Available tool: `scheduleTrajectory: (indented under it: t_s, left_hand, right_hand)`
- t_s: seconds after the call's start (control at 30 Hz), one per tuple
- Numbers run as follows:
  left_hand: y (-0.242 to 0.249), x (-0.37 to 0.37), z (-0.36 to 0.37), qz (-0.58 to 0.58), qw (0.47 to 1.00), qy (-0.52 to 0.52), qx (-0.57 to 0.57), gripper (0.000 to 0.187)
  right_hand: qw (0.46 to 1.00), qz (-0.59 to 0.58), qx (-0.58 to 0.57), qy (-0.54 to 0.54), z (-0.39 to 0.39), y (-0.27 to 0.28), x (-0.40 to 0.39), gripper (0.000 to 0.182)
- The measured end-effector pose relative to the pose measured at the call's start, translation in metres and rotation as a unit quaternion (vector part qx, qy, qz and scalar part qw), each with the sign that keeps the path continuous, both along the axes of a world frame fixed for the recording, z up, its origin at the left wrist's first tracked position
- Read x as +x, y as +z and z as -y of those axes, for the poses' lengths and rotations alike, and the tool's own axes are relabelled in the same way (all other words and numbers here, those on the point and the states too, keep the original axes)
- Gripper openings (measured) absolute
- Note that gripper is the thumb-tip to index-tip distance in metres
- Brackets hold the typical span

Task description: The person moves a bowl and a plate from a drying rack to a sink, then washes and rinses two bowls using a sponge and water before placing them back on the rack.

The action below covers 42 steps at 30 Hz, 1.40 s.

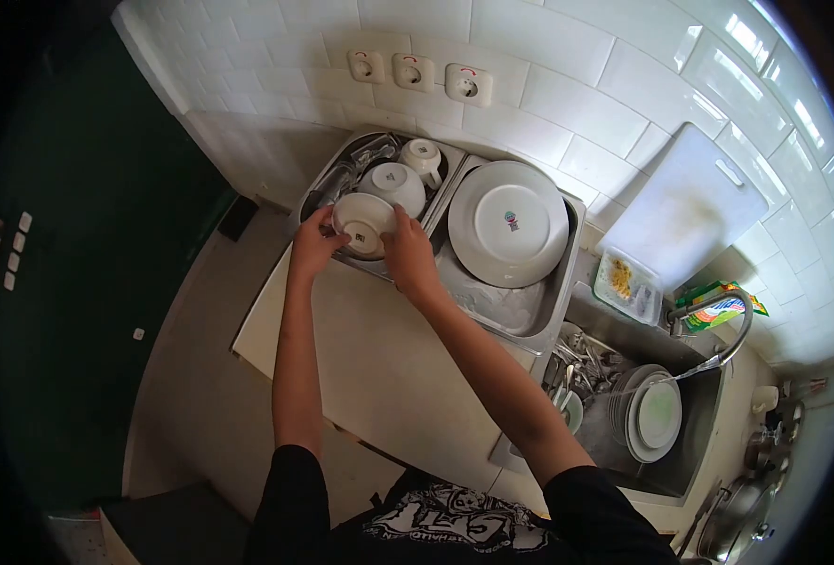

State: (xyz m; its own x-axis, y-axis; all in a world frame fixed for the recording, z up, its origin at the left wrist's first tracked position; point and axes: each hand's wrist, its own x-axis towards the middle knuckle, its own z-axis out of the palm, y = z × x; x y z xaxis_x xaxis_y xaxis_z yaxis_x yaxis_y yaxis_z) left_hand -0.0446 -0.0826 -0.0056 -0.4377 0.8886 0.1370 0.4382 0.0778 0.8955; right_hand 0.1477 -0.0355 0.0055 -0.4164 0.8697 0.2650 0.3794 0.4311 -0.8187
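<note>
A white bowl (364,218), its base facing up, is held between my two hands over the front of the left metal tray (309,202). My left hand (316,244) grips its left side, and my right hand (409,249) has hold of the right side. Just behind it in the tray lie another upturned white bowl (393,186) and a white cup (423,160). In the metal tray to the right, a large white plate (508,224) rests upside down.
The sink (704,424) at the right holds stacked plates (657,412) and cutlery (579,363), under a curved faucet (739,325). A cutting board (685,202) leans on the tiled wall, behind a plastic container (627,284). Pots (739,518) stand far right.
</note>
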Motion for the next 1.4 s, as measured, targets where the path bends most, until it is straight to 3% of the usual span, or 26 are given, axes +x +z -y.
scheduleTrajectory:
  t_s: [0.23, 0.47, 0.57, 0.7, 0.73, 0.77, 0.93, 1.1, 1.17, 1.23, 1.33, 1.4]
  left_hand:
    - [0.008, 0.0, -0.007, -0.032, 0.998, -0.012, -0.05, 0.064]
    - [0.002, -0.012, -0.012, -0.056, 0.996, -0.044, -0.056, 0.065]
    - [-0.029, -0.041, -0.026, -0.069, 0.99, -0.103, -0.074, 0.066]
    - [-0.003, -0.019, -0.021, 0.006, 0.988, -0.121, -0.093, 0.065]
    - [0.007, -0.012, -0.019, -0.005, 0.989, -0.108, -0.102, 0.064]
    - [0.016, -0.005, -0.015, -0.018, 0.989, -0.094, -0.11, 0.063]
    - [0.001, -0.027, -0.013, -0.101, 0.99, -0.029, -0.09, 0.055]
    - [0.031, 0.03, 0.04, -0.2, 0.972, 0.121, 0.027, 0.039]
    - [0.037, 0.061, 0.064, -0.261, 0.954, 0.136, 0.058, 0.034]
    - [0.041, 0.095, 0.089, -0.272, 0.948, 0.146, 0.077, 0.031]
    - [0.043, 0.148, 0.12, -0.213, 0.961, 0.153, 0.087, 0.028]
    - [0.036, 0.176, 0.14, -0.175, 0.969, 0.157, 0.081, 0.027]
  right_hand:
    - [0.999, 0.029, 0.019, -0.026, 0.007, 0.0, 0.0, 0.064]
    - [1.0, -0.021, 0.014, 0.013, 0.013, 0.016, 0.038, 0.06]
    - [0.998, -0.065, -0.015, 0.003, 0.031, 0.037, 0.101, 0.055]
    - [0.989, -0.134, -0.061, -0.024, 0.03, 0.05, 0.21, 0.044]
    - [0.991, -0.101, -0.076, -0.045, 0.033, 0.052, 0.24, 0.039]
    - [0.982, -0.154, -0.098, -0.048, 0.035, 0.045, 0.269, 0.034]
    - [0.929, -0.108, -0.35, -0.055, 0.071, 0.045, 0.391, 0.028]
    - [0.873, 0.027, -0.464, -0.149, 0.085, -0.087, 0.462, 0.034]
    - [0.904, 0.227, -0.333, -0.142, 0.083, -0.132, 0.456, 0.033]
    - [0.915, 0.272, -0.221, -0.199, 0.081, -0.157, 0.437, 0.029]
    - [0.885, 0.248, -0.252, -0.303, 0.069, -0.2, 0.431, 0.026]
    - [0.888, 0.224, -0.25, -0.315, 0.067, -0.21, 0.432, 0.025]
